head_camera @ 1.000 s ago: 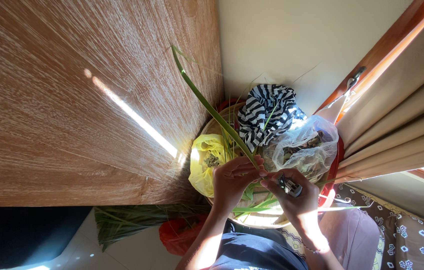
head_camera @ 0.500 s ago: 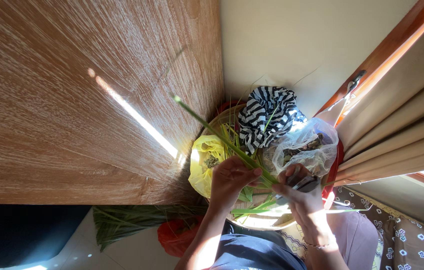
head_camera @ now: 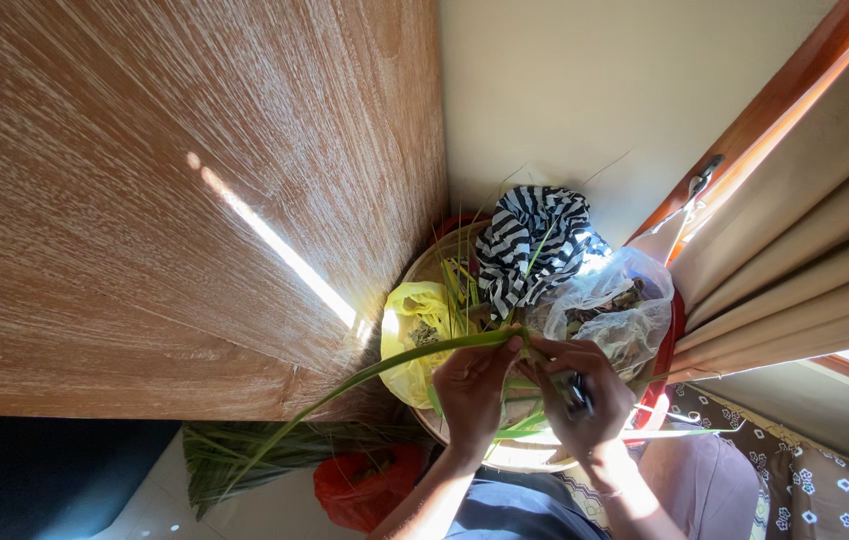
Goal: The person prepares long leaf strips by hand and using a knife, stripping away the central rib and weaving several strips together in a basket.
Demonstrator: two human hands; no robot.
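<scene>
My left hand [head_camera: 473,388] pinches a long green leaf strip [head_camera: 365,376] that sweeps down and left toward the floor. My right hand [head_camera: 575,395] touches the same strip at its near end and holds a small dark tool [head_camera: 579,392] in its fingers. Both hands work over a round woven tray [head_camera: 425,268] that carries more green leaf strips, a yellow plastic bag [head_camera: 413,325], a clear plastic bag of dried bits [head_camera: 613,305] and a black-and-white striped cloth [head_camera: 530,235].
A large wooden panel [head_camera: 175,200] fills the left side. A bundle of green leaves [head_camera: 245,455] and a red plastic bag [head_camera: 360,485] lie on the floor below. Beige curtains [head_camera: 805,230] and a patterned cushion [head_camera: 815,480] are on the right.
The long leaf strip swung from pointing up and left to pointing down and left. My hands drew closer together and shifted slightly lower over the tray.
</scene>
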